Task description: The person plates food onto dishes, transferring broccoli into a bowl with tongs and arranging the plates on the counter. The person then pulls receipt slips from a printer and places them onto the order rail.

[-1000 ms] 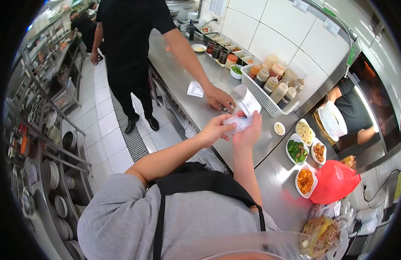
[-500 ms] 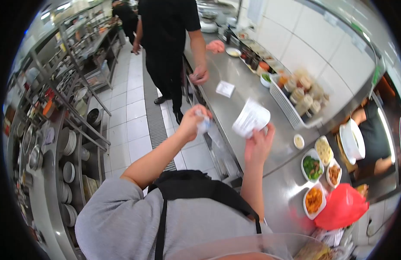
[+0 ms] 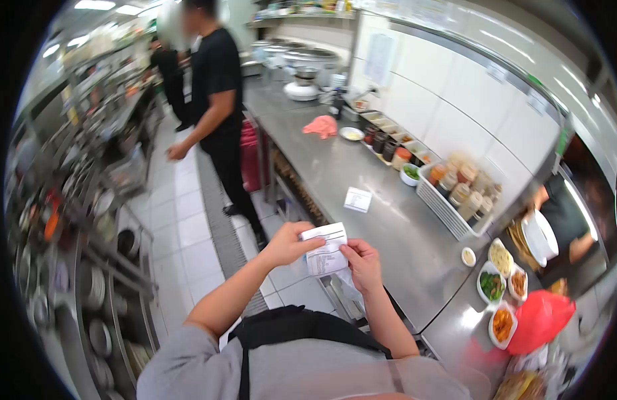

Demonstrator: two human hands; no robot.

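Between my two hands is a printed paper slip (image 3: 327, 259), held in front of my apron over the counter's front edge. My left hand (image 3: 288, 245) pinches its left side, with the thumb over the print. My right hand (image 3: 363, 265) grips the slip's right edge between thumb and fingers. Whether anything else is in my left hand behind the paper is hidden. Another white slip (image 3: 358, 200) lies flat on the steel counter (image 3: 402, 257), beyond my hands.
White dishes of food, one with greens (image 3: 492, 285), and a red plastic bag (image 3: 540, 321) stand at the right. A basket of bottles (image 3: 455, 200) sits by the wall. A person in black (image 3: 218, 113) is in the aisle, near steel shelves (image 3: 115, 253) at left.
My hands have come together at the slip, my left hand now holding it too. The person in black has turned and moved away from the counter. The view has shifted.
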